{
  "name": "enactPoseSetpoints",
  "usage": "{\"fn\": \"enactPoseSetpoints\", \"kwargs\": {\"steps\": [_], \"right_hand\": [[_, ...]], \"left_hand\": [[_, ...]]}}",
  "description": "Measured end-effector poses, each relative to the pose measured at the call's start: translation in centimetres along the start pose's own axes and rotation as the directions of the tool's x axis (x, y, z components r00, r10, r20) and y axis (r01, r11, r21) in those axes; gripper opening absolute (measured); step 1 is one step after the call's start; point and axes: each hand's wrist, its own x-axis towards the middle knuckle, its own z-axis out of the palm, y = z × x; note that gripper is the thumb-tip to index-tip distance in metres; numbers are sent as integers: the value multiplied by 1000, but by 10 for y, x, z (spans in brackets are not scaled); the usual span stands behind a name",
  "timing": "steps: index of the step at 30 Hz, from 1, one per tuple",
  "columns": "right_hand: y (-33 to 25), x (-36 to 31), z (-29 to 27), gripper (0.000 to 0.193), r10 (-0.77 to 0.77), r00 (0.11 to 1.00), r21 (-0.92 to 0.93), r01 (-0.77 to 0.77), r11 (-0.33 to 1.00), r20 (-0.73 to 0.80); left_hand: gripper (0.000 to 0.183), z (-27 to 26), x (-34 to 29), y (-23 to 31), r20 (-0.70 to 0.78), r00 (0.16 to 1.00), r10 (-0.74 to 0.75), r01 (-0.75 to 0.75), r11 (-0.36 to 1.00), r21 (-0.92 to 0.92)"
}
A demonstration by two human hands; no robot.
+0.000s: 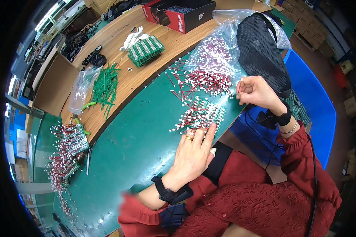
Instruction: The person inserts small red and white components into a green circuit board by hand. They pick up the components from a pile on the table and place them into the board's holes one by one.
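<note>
My left hand [192, 152] lies with fingers stretched out on the near edge of a green circuit board [216, 113]. Short red wires with white connectors [194, 114] stick out from the board's left side. My right hand [255, 93] hovers to the right of the board, fingers curled into a pinch. Whatever sits between those fingertips, if anything, is too small to make out. Just left of it, a loose heap of red wires with white ends [209, 81] spills from a clear plastic bag [221, 49].
Wired boards [73, 140] are piled at the table's left end. Green strips [105, 87], a stack of green boards [145, 50] and a red-black box [180, 15] stand on the wooden part. A black mesh bag [261, 51] and a blue bin [312, 87] lie right.
</note>
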Motion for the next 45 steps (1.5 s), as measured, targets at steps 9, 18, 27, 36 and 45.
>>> {"fn": "enactPoseSetpoints", "kwargs": {"steps": [9,18,27,36,45], "right_hand": [[25,-2,4,10,30,999,180,-36,983,37],[17,-6,13,7,-297,953,-339,264,903,-50],[12,-7,13,7,-192,981,-249,178,952,-33],[15,-11,15,11,46,996,176,-58,983,73],[2,-28,47,8,-400,916,-88,402,911,38]], "left_hand": [[81,0,-1,-1,20,1000,0,0,1000,-4],[81,0,0,-2,2,1000,9,-9,1000,-17],[80,0,-1,-2,4,1000,6,-5,1000,-21],[79,-1,1,-2,-3,1000,12,-12,1000,-16],[78,-1,1,-1,-7,1000,7,-7,1000,-13]]}}
